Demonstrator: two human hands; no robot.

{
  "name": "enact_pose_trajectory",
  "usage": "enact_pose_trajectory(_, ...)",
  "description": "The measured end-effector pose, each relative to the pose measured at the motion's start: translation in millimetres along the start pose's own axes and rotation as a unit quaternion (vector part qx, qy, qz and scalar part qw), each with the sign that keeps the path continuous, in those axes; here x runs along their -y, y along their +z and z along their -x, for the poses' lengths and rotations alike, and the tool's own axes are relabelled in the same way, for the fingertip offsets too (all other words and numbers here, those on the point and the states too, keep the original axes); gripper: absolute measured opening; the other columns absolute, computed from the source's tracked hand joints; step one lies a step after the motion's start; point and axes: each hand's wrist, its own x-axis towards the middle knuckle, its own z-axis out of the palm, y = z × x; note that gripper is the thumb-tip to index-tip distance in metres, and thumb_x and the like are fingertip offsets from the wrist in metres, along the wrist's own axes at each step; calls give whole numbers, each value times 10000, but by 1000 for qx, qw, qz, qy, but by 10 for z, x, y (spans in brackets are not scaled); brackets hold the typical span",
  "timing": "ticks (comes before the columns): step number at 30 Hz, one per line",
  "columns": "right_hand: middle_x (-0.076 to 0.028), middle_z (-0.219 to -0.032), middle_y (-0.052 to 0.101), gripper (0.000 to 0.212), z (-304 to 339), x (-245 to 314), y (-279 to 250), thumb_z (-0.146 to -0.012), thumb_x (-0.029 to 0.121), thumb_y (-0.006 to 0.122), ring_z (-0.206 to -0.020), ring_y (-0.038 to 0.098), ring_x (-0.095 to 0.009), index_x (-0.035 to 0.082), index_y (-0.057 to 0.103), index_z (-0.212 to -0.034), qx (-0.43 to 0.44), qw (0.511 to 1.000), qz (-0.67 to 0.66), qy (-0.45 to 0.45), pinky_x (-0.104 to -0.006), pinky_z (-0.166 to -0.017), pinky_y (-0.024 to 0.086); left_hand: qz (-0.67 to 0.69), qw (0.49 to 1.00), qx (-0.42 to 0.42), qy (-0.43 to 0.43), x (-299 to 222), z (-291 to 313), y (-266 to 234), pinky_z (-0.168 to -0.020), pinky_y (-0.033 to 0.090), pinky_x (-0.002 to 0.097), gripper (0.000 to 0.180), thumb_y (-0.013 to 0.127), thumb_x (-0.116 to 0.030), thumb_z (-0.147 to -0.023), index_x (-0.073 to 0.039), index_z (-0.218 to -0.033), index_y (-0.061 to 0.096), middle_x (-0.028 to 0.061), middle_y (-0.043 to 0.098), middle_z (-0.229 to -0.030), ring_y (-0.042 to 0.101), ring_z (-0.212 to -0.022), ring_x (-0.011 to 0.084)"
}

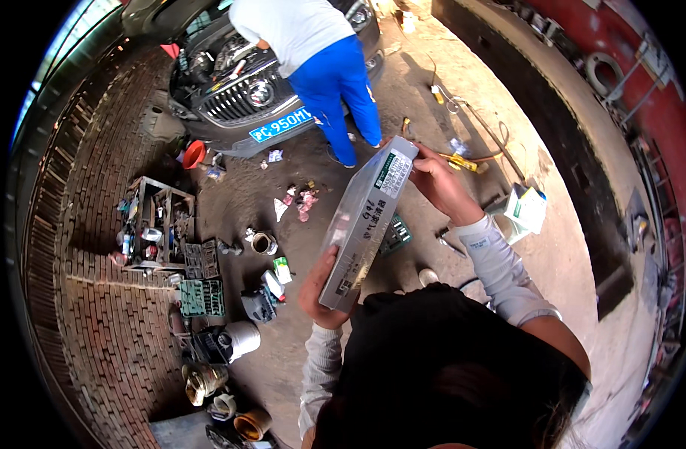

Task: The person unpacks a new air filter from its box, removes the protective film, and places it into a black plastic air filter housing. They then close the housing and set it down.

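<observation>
A flat silver-grey box with labels and dark handwriting along its side is held up in front of me, tilted on a slant. My left hand grips its lower near end, fingers closed around the edge. At the upper far end, my right hand has its fingers closed on the corner. The box's contents are hidden. Behind it, partly covered, a green socket case lies on the ground.
A co-worker in blue trousers leans over a dark car with its hood up. On the left stand a metal rack, a red funnel-like bucket and a green crate. An open can and a white bucket stand nearby.
</observation>
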Motion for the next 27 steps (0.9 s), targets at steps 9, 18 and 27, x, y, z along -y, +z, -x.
enact_pose_trajectory(9,-113,-1331,499,470,39,240,51,-864,1,359,-1244,480,-202,-33,458,-1322,46,999,-17,4,-338,-1067,382,-82,991,-14,108,-295,-95,68,-879,515,372,481,754,-12,-653,52,-1107,608,234,664,-1086,666,-1004,351)
enact_pose_trajectory(18,-97,-1193,532,512,168,97,-70,-834,-36,443,-1117,529,-192,-13,410,-1344,-25,994,-107,-18,-338,-980,424,-123,986,9,110,-529,-231,312,-846,530,340,488,770,-24,-653,37,-1115,629,191,676,-1084,676,-987,312)
enact_pose_trajectory(27,-50,-1149,543,519,210,4,-149,-795,1,477,-1043,533,-127,19,442,-1313,-49,999,-2,12,-287,-919,438,-117,988,5,101,-581,-177,421,-881,528,369,478,720,-4,-644,51,-1109,628,205,669,-1088,659,-1025,328)
